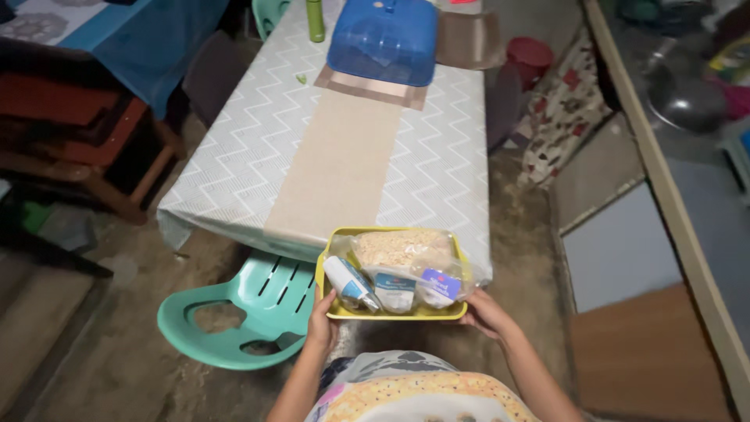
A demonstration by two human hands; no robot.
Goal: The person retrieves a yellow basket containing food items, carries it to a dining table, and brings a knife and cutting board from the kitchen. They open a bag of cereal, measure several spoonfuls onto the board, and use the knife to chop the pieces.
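I carry a yellow rectangular tray (394,315) in front of my body, just short of the near end of a long table. My left hand (321,322) grips its near left corner and my right hand (486,314) grips its near right corner. Inside the tray lie clear plastic bags of pale grain (400,248), a small white and blue tube (348,283) and two white packets with blue labels (395,291).
The table (242,156) has a zigzag-patterned cloth and a beige runner (337,164). A blue plastic cover (384,39) and a green bottle (315,19) stand at its far end. A teal plastic chair (234,312) is tucked at the near left. A counter edge (664,187) runs along the right.
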